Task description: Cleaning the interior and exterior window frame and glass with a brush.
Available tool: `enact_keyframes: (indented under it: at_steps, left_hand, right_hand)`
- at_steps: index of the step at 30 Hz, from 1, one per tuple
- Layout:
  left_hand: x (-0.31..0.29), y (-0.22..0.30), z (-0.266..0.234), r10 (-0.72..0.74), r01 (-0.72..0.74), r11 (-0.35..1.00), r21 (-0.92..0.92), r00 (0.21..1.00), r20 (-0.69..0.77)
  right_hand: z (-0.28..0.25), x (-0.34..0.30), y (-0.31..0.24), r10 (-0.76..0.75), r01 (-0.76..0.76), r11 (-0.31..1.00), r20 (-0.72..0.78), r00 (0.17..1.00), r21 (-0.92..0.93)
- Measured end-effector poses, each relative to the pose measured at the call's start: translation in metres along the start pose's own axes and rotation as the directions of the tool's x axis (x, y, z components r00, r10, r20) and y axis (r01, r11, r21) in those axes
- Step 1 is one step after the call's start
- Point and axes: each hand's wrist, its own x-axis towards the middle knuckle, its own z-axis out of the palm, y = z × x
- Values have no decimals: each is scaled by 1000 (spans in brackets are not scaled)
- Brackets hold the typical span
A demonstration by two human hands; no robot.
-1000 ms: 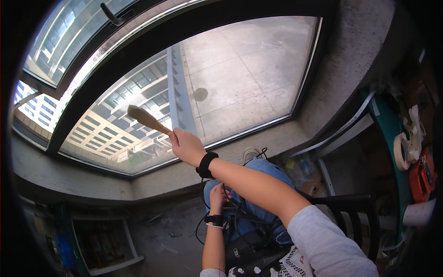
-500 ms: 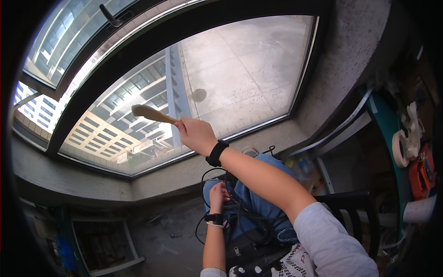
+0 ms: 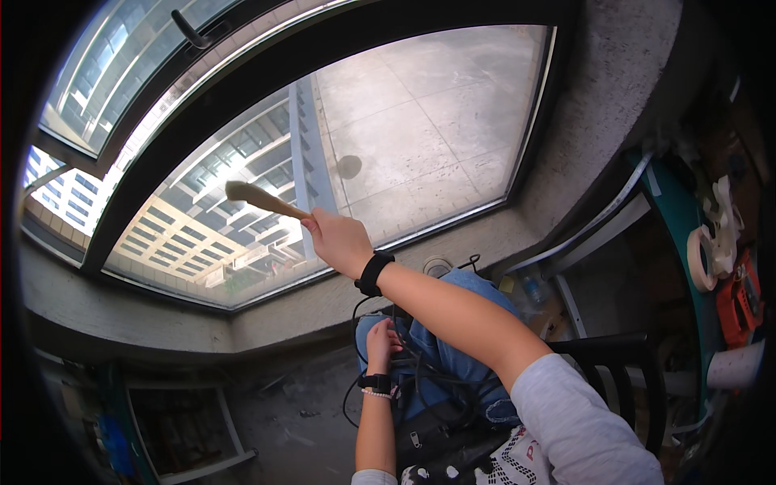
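Observation:
My right hand (image 3: 343, 241) is closed round the wooden handle of a brush with pale bristles (image 3: 260, 199). The brush tilts up to the left in front of the window pane (image 3: 428, 105); whether its bristles touch the glass I cannot tell. A black band circles my right wrist. Down on my lap, my left hand (image 3: 381, 343) rests with its fingers loosely bent and nothing visible in them. Black cables (image 3: 418, 368) loop beside it over my blue jeans (image 3: 461, 323). My left wrist wears a black band and a beaded bracelet.
A concrete sill (image 3: 283, 320) runs below the dark window frame (image 3: 105, 242). At the right, tape rolls (image 3: 700, 259) and an orange tool (image 3: 737, 303) lie near a green edge. A black chair (image 3: 626, 352) stands behind my right arm. Metal-framed shelving (image 3: 190, 420) is at lower left.
My right hand and the brush have shifted slightly to the left. The left hand stays on my lap.

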Motion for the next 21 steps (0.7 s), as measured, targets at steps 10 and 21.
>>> enact_keyframes:
  at_steps: [10,21]
  left_hand:
    - [-3,4,4,-5,5,1000,16,1000,-2]
    - [-2,3,6,5,-5,1000,16,1000,-3]
  right_hand:
    - [12,-5,15,46,-36,996,119,992,-79]
    - [11,-5,22,107,-76,990,275,955,-122]
